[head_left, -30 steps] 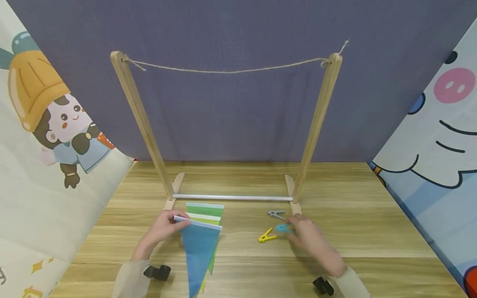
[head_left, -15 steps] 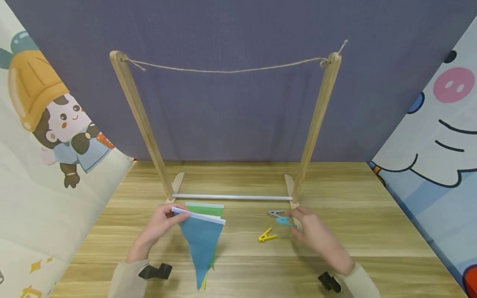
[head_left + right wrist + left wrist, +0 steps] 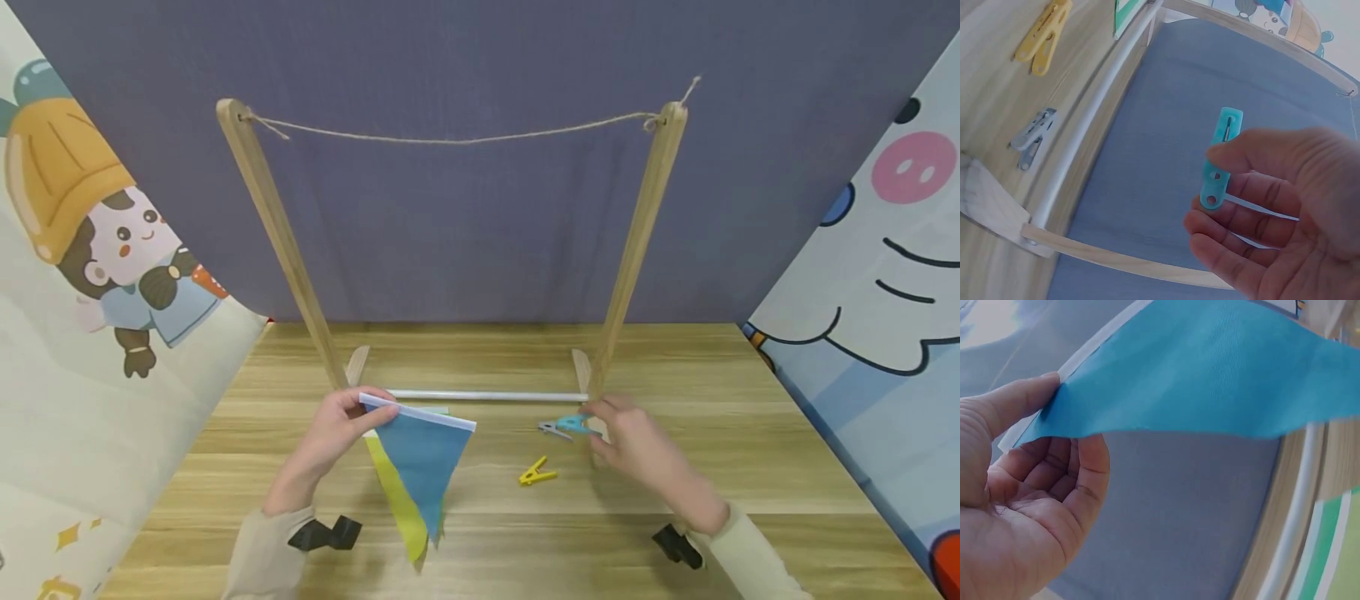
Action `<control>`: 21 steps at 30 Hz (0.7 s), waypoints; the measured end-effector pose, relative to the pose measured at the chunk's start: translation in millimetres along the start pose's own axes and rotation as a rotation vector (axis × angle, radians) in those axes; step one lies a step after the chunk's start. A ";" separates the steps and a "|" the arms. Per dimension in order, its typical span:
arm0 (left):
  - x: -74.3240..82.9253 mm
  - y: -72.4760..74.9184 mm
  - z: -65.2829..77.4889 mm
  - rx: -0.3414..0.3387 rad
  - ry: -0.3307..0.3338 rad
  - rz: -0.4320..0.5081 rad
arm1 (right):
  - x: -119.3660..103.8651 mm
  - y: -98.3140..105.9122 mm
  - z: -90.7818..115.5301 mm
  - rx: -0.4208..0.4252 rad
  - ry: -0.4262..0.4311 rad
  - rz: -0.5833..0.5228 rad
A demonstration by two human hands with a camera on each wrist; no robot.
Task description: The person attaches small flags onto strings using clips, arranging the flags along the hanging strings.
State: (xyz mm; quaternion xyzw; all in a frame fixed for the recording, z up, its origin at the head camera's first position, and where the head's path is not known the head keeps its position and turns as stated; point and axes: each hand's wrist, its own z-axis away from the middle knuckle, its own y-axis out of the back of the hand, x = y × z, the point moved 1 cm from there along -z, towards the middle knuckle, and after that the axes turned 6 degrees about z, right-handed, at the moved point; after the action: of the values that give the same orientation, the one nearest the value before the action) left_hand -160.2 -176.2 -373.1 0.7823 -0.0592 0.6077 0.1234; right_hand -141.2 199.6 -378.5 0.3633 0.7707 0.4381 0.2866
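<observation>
My left hand [image 3: 330, 442] pinches a blue triangular pennant [image 3: 427, 458] by the left end of its white top strip, thumb in front. The pennant hangs point down, over a yellow pennant [image 3: 401, 504] and a mostly hidden green pennant [image 3: 1329, 537]. In my right hand [image 3: 641, 446] a light blue clothespin [image 3: 1215, 187] is held between thumb and fingers. From the head view it overlaps a grey clothespin [image 3: 553, 429] that lies on the table. Nearer to me lies a yellow clothespin [image 3: 537, 475].
A wooden stand rises at the back: left post [image 3: 281, 233], right post [image 3: 637, 242], and a pale crossbar [image 3: 487, 396] low between them. Slack twine [image 3: 450, 141] spans the post tops. A dark blue panel [image 3: 465, 233] backs the wooden table [image 3: 720, 417].
The left hand has raised the blue pennant and carried it slightly right, away from the others. My right hand has moved the light blue clothespin farther from me, toward the right post.
</observation>
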 end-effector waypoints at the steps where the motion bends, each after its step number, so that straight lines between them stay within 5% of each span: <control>1: 1.6 -1.5 -1.3 0.002 0.008 0.000 | 0.7 1.7 -0.6 -0.006 0.000 -0.010; 21: 17.5 -25.6 -35.1 0.076 0.087 0.053 | 8.4 39.2 -26.0 0.026 0.040 0.021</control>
State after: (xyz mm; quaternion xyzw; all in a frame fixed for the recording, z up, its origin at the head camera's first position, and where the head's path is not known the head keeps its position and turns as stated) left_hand -182.5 -141.3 -351.2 0.7575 -0.0514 0.6459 0.0800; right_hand -153.7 208.0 -333.2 0.3662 0.7781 0.4380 0.2618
